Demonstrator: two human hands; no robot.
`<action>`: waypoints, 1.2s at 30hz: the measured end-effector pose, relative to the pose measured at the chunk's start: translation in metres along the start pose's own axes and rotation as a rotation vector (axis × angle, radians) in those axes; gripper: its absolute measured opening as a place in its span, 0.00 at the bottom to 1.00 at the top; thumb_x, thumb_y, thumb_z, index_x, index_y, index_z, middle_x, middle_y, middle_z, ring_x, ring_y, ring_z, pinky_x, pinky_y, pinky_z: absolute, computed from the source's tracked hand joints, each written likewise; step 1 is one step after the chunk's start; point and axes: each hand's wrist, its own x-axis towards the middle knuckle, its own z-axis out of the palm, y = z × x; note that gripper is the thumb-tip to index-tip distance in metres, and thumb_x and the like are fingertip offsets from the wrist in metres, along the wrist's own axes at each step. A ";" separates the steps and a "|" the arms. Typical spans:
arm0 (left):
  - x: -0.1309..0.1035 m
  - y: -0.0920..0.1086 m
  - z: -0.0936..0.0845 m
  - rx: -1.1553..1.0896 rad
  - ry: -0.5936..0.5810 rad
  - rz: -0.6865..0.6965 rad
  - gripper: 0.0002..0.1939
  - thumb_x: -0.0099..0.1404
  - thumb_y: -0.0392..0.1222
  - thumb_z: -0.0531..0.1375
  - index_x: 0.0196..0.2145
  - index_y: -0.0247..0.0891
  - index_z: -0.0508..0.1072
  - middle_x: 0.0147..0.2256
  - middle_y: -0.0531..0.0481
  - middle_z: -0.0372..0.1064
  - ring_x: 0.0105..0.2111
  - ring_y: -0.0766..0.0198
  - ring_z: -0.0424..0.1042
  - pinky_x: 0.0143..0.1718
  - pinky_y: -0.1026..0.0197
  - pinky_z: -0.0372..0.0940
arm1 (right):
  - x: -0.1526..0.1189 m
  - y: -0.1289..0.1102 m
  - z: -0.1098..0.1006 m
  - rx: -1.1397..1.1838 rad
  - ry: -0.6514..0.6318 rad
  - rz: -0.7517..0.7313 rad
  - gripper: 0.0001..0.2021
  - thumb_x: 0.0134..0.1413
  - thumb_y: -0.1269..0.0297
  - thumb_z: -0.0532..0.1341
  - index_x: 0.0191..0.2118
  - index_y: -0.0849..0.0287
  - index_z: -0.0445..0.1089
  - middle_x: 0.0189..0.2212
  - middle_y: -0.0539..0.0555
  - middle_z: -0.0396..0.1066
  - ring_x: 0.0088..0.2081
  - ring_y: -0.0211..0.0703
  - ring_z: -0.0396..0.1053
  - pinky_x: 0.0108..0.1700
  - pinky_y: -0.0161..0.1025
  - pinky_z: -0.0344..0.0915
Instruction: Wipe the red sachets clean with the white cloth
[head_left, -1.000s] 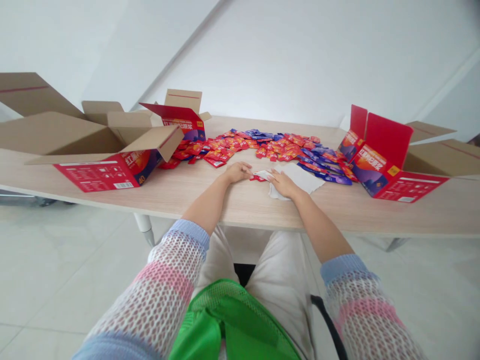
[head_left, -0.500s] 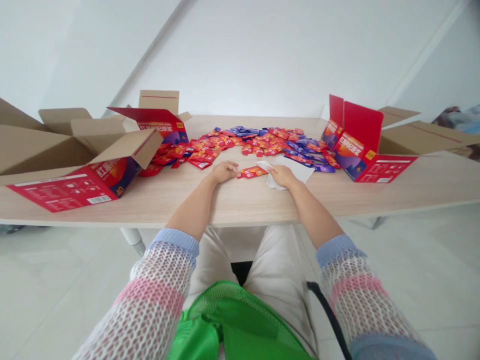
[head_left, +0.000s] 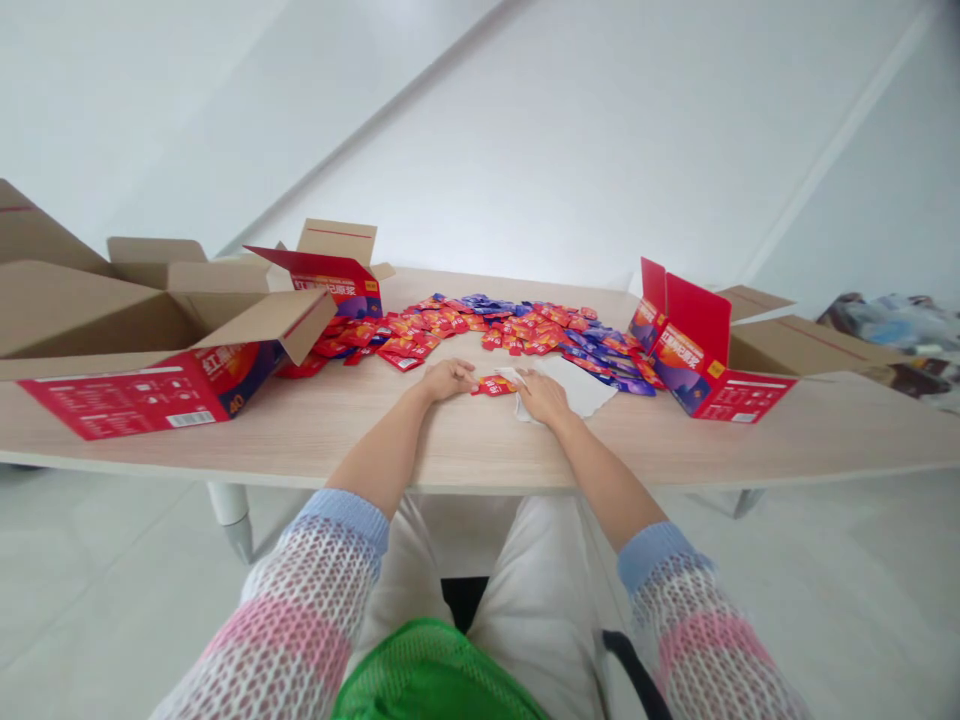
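Observation:
A red sachet [head_left: 493,385] lies flat on the table between my hands. My left hand [head_left: 448,380] is closed in a pinch on the sachet's left end. Over the sachet's right end, my right hand [head_left: 541,396] presses a white cloth [head_left: 581,383], its fingers closed on the fabric. The rest of the cloth spreads out to the right on the table. Just beyond my hands lies a heap of red sachets [head_left: 536,330], with purple sachets [head_left: 611,358] at its right and back.
A large open carton [head_left: 150,390] stands at the left of the table [head_left: 375,440], with a smaller open box [head_left: 337,290] behind it. Another open red box [head_left: 686,360] is at the right. Bagged items [head_left: 892,325] sit at the far right.
My right hand has moved left along the sachet with the cloth, covering more of it. My left hand keeps its pinch. The whole view has shifted, with the table lower in it.

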 end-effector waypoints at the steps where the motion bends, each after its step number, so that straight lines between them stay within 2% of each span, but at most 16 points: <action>1: 0.000 0.000 0.000 0.007 -0.003 -0.004 0.14 0.47 0.54 0.71 0.30 0.44 0.83 0.49 0.51 0.73 0.52 0.53 0.69 0.55 0.57 0.61 | 0.000 -0.003 0.001 0.003 -0.007 -0.021 0.26 0.69 0.55 0.42 0.64 0.60 0.60 0.62 0.61 0.62 0.62 0.52 0.59 0.60 0.45 0.55; 3: 0.001 0.000 -0.001 0.019 -0.011 -0.008 0.14 0.47 0.54 0.71 0.30 0.45 0.83 0.50 0.51 0.72 0.52 0.53 0.69 0.55 0.58 0.61 | -0.001 -0.008 0.003 0.010 -0.022 -0.067 0.27 0.69 0.56 0.39 0.65 0.61 0.59 0.63 0.61 0.60 0.65 0.51 0.54 0.64 0.50 0.49; 6: 0.003 0.001 -0.002 0.025 -0.022 -0.012 0.15 0.46 0.55 0.71 0.29 0.45 0.82 0.50 0.52 0.72 0.52 0.53 0.69 0.56 0.59 0.59 | -0.001 -0.018 0.006 0.018 -0.073 -0.188 0.27 0.70 0.56 0.37 0.66 0.59 0.57 0.65 0.57 0.58 0.67 0.46 0.50 0.67 0.51 0.41; 9: 0.004 0.001 -0.003 0.022 -0.030 -0.012 0.14 0.45 0.56 0.71 0.28 0.46 0.82 0.49 0.54 0.73 0.52 0.54 0.69 0.55 0.60 0.60 | -0.001 -0.026 0.008 0.026 -0.132 -0.292 0.27 0.70 0.55 0.37 0.68 0.57 0.53 0.67 0.54 0.53 0.69 0.43 0.44 0.67 0.52 0.39; 12: 0.003 0.001 -0.004 0.020 -0.036 -0.003 0.14 0.45 0.56 0.71 0.28 0.46 0.82 0.49 0.54 0.74 0.51 0.54 0.70 0.54 0.59 0.60 | 0.001 -0.026 0.009 0.039 -0.164 -0.312 0.27 0.68 0.52 0.42 0.69 0.53 0.50 0.68 0.52 0.49 0.70 0.46 0.40 0.67 0.58 0.39; 15: 0.003 0.002 -0.006 0.015 -0.049 0.015 0.15 0.44 0.56 0.71 0.27 0.46 0.82 0.48 0.52 0.74 0.50 0.53 0.70 0.54 0.59 0.61 | 0.006 -0.019 0.009 0.052 -0.168 -0.275 0.26 0.67 0.52 0.47 0.68 0.48 0.51 0.68 0.50 0.50 0.70 0.49 0.40 0.66 0.60 0.40; 19: 0.008 0.006 -0.009 -0.011 -0.078 0.047 0.16 0.42 0.58 0.71 0.25 0.45 0.82 0.43 0.50 0.76 0.51 0.53 0.70 0.54 0.60 0.61 | 0.011 -0.004 0.011 0.038 -0.132 -0.199 0.23 0.68 0.59 0.47 0.66 0.45 0.55 0.67 0.49 0.54 0.70 0.45 0.40 0.67 0.57 0.40; 21: 0.010 0.008 -0.010 -0.026 -0.086 0.057 0.17 0.41 0.59 0.71 0.23 0.45 0.81 0.41 0.49 0.77 0.50 0.54 0.70 0.53 0.62 0.61 | 0.012 0.003 0.011 0.022 -0.102 -0.159 0.22 0.69 0.59 0.46 0.66 0.44 0.56 0.66 0.49 0.55 0.69 0.43 0.42 0.67 0.56 0.38; 27: 0.005 0.005 -0.007 -0.026 -0.041 0.024 0.19 0.41 0.61 0.71 0.27 0.46 0.82 0.47 0.52 0.75 0.51 0.54 0.70 0.54 0.60 0.61 | 0.015 0.010 0.011 -0.005 -0.026 -0.035 0.23 0.69 0.55 0.44 0.64 0.53 0.60 0.65 0.62 0.57 0.65 0.48 0.55 0.66 0.55 0.40; 36: 0.005 -0.003 -0.001 -0.021 -0.040 0.002 0.20 0.43 0.58 0.71 0.31 0.45 0.83 0.49 0.51 0.73 0.52 0.54 0.69 0.56 0.58 0.60 | 0.012 0.006 0.008 0.025 0.037 0.069 0.25 0.70 0.56 0.41 0.59 0.58 0.66 0.60 0.64 0.65 0.62 0.52 0.60 0.64 0.57 0.43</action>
